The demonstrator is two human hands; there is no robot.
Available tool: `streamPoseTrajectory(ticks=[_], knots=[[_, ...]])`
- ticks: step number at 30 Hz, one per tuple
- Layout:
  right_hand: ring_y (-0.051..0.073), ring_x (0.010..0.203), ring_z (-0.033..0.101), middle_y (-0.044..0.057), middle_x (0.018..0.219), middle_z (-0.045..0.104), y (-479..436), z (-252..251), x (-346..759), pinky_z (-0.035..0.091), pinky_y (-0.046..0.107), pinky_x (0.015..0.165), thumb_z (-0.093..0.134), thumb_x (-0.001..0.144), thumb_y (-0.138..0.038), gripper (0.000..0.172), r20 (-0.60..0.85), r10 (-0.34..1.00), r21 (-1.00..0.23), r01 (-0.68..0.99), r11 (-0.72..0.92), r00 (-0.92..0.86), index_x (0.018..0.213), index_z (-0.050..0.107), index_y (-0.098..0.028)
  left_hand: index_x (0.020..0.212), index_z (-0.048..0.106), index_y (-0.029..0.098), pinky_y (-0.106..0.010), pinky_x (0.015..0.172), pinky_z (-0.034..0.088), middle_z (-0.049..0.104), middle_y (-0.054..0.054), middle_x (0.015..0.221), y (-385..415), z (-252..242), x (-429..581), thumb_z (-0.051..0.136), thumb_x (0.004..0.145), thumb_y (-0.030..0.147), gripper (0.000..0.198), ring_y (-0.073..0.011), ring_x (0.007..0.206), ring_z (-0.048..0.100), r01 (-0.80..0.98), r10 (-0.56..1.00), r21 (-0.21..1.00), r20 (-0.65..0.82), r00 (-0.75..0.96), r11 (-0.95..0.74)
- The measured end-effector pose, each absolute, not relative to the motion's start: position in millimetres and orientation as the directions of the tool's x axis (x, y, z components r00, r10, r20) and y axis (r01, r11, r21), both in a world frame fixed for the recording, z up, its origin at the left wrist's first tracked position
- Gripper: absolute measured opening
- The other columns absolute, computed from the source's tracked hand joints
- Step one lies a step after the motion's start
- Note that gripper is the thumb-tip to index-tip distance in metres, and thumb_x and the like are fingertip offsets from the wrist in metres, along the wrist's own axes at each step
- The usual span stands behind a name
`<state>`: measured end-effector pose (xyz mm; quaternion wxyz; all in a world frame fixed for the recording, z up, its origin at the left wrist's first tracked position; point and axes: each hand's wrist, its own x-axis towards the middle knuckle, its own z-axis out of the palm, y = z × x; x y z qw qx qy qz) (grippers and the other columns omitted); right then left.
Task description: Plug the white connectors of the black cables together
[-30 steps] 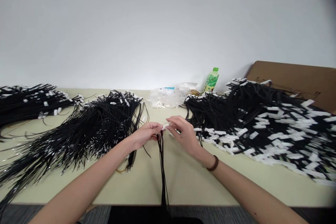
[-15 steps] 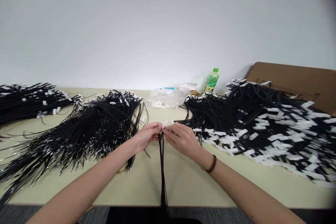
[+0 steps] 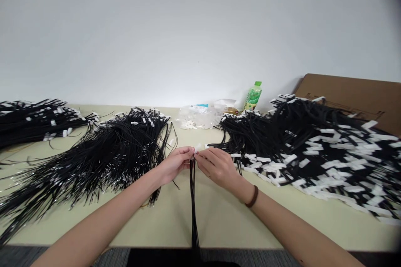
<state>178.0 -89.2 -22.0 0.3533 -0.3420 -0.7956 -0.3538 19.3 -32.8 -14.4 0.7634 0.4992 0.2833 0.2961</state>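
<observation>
My left hand (image 3: 174,162) and my right hand (image 3: 215,166) meet at the middle of the pale green table (image 3: 219,212), fingertips pinched together. Between them is a small white connector (image 3: 197,148). A thin bundle of black wires (image 3: 193,200) hangs from the pinch down over the table's near edge. Both hands are closed on the connector and the wire ends. A dark band circles my right wrist.
A heap of black wires (image 3: 103,154) lies left of my hands, another pile (image 3: 34,119) at far left. Right, a big pile of wires with white connectors (image 3: 313,146). At the back: a clear bag of white parts (image 3: 197,117), a green bottle (image 3: 252,95), a cardboard box (image 3: 354,96).
My right hand has moved left and closed in on my left hand's fingertips. The two hands now pinch together at the white connector. The wire bundle stays hanging.
</observation>
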Motion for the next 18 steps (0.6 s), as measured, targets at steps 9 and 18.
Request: streamPoseTrajectory(ticks=[9,18], knots=[[0.011,0.077,0.056,0.004,0.085,0.063,-95.4,-17.3,170.9,0.048,0.022,0.068,0.051,0.08,-0.008,0.017,0.897,0.32,0.037,0.772,0.634,-0.305,0.095,0.057,-0.015,0.07,0.06,0.012,-0.023,0.065,0.041,0.058,-0.002,0.07,-36.5,-8.2,21.5,0.065,0.073,0.029,0.018,-0.0104,0.066,0.053,-0.278,0.756,0.89,-0.104,0.647,0.361],[0.008,0.083,0.063,0.001,0.091,0.065,-105.6,-6.4,175.0,0.05,0.018,0.077,0.047,0.085,-0.009,0.02,0.921,0.388,-0.276,0.722,0.634,0.012,0.098,0.058,-0.019,0.074,0.06,0.012,-0.024,0.067,0.043,0.059,-0.002,0.071,-33.4,-12.7,21.5,0.059,0.078,0.026,0.014,-0.0098,0.064,0.056,-0.329,0.78,0.846,-0.151,0.607,0.419]])
